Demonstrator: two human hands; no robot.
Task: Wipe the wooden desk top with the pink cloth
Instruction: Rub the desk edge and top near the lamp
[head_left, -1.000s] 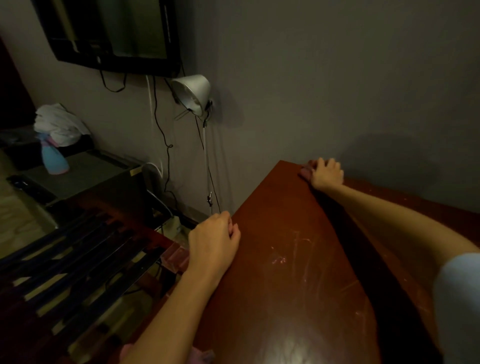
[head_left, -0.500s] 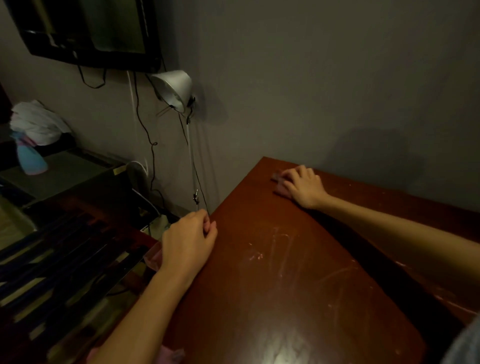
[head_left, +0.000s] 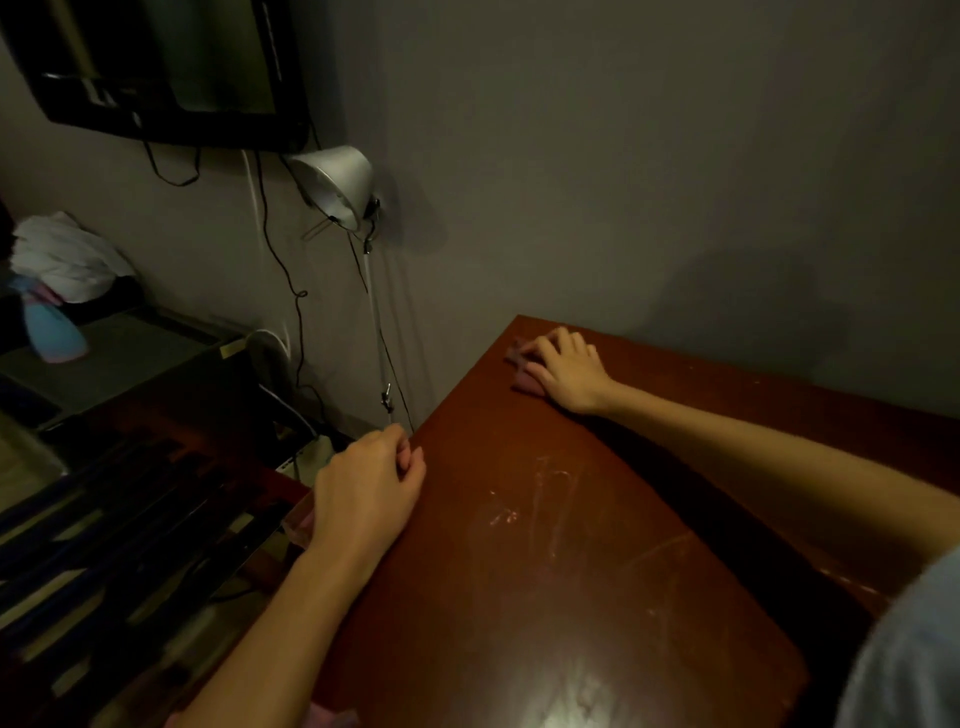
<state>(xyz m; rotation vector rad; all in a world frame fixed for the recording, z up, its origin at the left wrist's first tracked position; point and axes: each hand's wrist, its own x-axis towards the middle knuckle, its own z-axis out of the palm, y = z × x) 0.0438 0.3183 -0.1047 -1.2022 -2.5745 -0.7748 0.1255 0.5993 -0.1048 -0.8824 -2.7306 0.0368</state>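
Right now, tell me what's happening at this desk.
A person is wiping the desk. The right hand presses the cloth flat on the far left corner, near the wall. The left hand rests on the desk's left edge, fingers curled; whether it grips the edge is unclear.

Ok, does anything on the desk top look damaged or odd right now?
Pale scratches or smears cross the middle of the desk top, standing out against the dark red wood. I cannot tell which. The pink cloth sits at the far corner under the right hand.
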